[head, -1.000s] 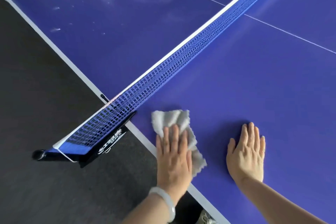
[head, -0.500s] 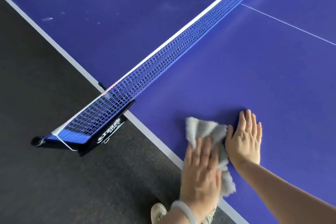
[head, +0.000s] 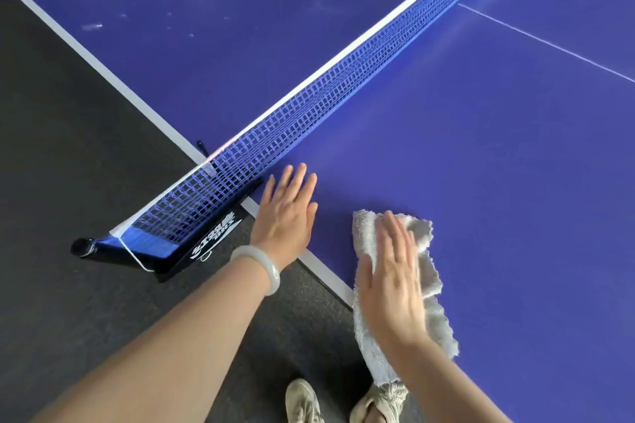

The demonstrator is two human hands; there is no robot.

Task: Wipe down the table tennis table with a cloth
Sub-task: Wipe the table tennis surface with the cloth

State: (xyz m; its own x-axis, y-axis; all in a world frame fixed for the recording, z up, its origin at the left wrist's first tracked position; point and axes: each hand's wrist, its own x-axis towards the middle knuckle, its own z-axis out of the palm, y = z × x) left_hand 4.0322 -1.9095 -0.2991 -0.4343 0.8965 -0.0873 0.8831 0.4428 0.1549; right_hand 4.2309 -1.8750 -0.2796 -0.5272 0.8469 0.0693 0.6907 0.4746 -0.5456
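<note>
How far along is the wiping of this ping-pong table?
Done: the near half of the table beside the net looks smudge-free. In hand: the right hand presses the cloth flat at the table's side edge, while the left hand lies flat by the net's end. Left: pale smudges on the far half, beyond the net, look unwiped.

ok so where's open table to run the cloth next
Widest bare patch: right of the cloth, between the net and the white centre line. Also bare beyond the net. Crowded at the near edge: left hand by the net clamp, right hand on the cloth.
</note>
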